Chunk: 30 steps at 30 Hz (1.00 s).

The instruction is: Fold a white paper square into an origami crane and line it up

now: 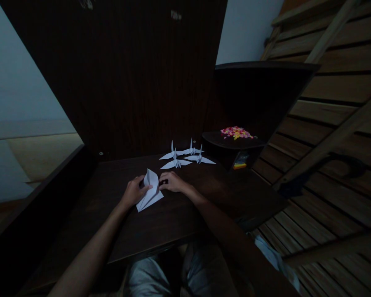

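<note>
A sheet of white paper (151, 197), partly folded with creases and a raised pointed flap, lies on the dark wooden desk. My left hand (134, 191) grips its left side, the thumb resting over the flap and the fingers behind. At the paper's right edge, my right hand (172, 182) has its fingers curled in, with the thumb and fingertips closed at that edge. Just beyond the hands stand several white folded paper cranes (177, 163), grouped together with wings spread and thin points upright.
A small corner shelf (218, 140) at the right bears a pile of pink, red and yellow bits (235, 132). Below it sits a small packet with a yellow part (239, 166). A dark back panel (136, 82) rises behind the desk (111, 231); wooden slats (334, 88) stand at the right.
</note>
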Available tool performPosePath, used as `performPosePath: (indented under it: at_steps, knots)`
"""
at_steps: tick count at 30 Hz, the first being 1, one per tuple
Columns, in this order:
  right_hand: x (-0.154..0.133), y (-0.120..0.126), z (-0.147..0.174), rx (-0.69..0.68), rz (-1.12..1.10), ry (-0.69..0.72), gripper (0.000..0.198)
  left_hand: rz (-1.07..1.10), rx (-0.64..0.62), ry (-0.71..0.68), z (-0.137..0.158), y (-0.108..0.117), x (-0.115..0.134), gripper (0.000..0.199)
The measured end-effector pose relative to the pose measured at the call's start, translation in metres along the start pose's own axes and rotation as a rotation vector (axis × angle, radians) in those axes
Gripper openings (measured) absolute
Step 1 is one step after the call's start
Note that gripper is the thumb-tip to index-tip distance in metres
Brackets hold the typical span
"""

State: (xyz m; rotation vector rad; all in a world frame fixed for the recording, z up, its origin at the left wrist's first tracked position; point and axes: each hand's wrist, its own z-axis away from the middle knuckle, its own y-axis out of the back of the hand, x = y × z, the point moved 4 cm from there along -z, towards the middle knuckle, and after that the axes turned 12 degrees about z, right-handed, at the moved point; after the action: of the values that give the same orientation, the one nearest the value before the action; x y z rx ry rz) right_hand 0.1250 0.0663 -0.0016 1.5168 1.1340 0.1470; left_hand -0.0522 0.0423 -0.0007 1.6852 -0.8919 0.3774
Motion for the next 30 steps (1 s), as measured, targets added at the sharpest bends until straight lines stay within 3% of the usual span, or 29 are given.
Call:
performPosePath:
  at_steps: [10,24,30]
  knots:
    - [0.0026,-0.0068,-0.0023,0.089,0.003,-0.047,0.017,0.015,-0.013,-0.011,-0.0002,-0.0009,-0.0012,0.039]
    - [0.0034,-0.0065,-0.0021,0.126,0.127,-0.183,0.013,0.068,-0.02,-0.014,0.0031,-0.0009,0.0057,0.048]
    - [0.0046,-0.0039,-0.0003,0.127,0.193,-0.204,0.02,0.071,-0.037,-0.014,0.0027,-0.0033,0.0022,0.047]
